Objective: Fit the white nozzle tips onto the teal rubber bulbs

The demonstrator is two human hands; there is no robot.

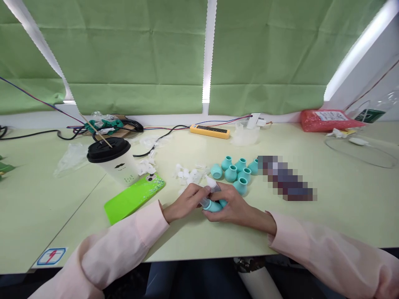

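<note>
My left hand [190,199] is closed, its thumb and fingers pinching around a clear plastic tube [204,202]. That tube meets a teal rubber bulb [215,207], which my right hand [232,204] grips from the right. A second clear piece with a white tapered tip [211,182] rises between both hands; its lower end is hidden by fingers. Part of another teal bulb seems to show under my right fingers. Just beyond my hands stand several loose teal bulbs [230,173], most with their openings up. Left of them lies a pile of small white plastic parts [188,174].
A green phone [132,199] lies left of my hands, with a lidded paper cup [120,168] behind it. Farther back are a yellow power strip [209,131], cables and clear plastic bags. A pixelated dark item [285,178] lies right; a red package [327,120] sits at back right.
</note>
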